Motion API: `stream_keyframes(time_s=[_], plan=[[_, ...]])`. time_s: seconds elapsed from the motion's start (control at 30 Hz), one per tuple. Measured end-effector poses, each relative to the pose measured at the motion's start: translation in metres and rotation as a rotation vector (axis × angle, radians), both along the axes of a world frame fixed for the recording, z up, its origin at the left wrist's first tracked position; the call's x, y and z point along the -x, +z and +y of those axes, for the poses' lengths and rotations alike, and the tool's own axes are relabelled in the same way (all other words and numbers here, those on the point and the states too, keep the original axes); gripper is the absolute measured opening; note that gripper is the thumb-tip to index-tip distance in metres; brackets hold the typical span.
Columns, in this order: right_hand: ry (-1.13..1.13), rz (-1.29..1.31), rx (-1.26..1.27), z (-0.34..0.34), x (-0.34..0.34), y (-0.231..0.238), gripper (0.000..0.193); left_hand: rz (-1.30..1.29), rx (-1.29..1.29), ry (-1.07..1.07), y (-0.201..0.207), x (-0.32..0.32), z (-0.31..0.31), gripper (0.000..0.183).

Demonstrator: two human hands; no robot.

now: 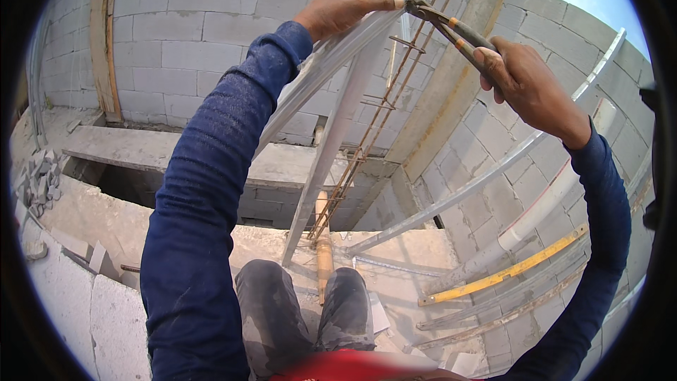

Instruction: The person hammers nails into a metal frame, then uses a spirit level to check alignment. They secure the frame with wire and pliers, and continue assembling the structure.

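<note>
My left hand [345, 5] is closed around the upper end of a shiny galvanised metal channel [345, 46], thumb pointing along it towards the tip. In my right hand [518, 81] are tin snips [455, 34] with worn orange and dark handles. Their jaws meet the channel's end, just beyond my left thumb. How far the blades reach into the metal is hidden. A second metal channel [330, 137] slants from near the same end down to the ledge by my knees.
Behind stands a grey block wall [187, 63], with rusty rebar [377, 116] rising before a concrete column [441, 70]. A dark opening lies below the concrete slab [278, 164]. At right lean a long metal profile [486, 176], a pale pipe [543, 194] and a yellow level [504, 268].
</note>
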State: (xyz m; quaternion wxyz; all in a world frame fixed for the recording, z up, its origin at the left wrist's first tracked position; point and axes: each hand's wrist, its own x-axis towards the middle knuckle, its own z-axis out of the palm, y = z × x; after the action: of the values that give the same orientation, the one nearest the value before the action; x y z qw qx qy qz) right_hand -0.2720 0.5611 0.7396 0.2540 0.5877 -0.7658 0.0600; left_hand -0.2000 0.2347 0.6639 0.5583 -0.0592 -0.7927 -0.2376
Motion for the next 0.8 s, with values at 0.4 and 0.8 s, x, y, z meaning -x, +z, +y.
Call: stream_keyframes(time_s=[0.4,0.8], plan=[[0.119,0.347,0.04,-0.001,0.016,-0.001,0.029,-0.072,-0.017,0.039,0.003,-0.003,0.0,0.08],[0.012,-0.548,0.062,-0.01,0.025,0.007,0.049,-0.076,-0.027,0.022,0.002,-0.006,0.004,0.077]])
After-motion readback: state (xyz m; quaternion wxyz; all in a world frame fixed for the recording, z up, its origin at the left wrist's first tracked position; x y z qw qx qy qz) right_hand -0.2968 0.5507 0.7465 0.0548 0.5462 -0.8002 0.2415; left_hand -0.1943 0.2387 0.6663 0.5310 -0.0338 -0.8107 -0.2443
